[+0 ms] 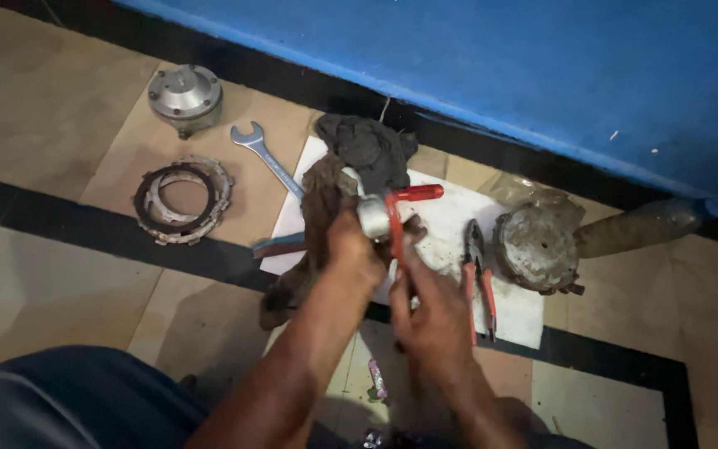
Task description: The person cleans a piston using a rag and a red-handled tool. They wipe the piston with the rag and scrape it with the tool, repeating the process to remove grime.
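Observation:
My left hand (351, 254) grips a dirty brown rag (319, 208) wrapped around a small round metal part (372, 216). My right hand (430, 312) holds the red handle of a T-shaped tool (405, 204) whose head meets that metal part. Both hands hover over a white sheet (450, 233) spread on the tiled floor. A dark grey cloth (369, 150) lies bunched at the sheet's far edge.
Red-handled pliers (477, 274) lie on the sheet beside a grimy round housing (538, 245). A spanner (263, 154), a stack of ring plates (183, 201) and a grey metal cover (184, 98) sit to the left. A blue wall (500, 58) runs behind.

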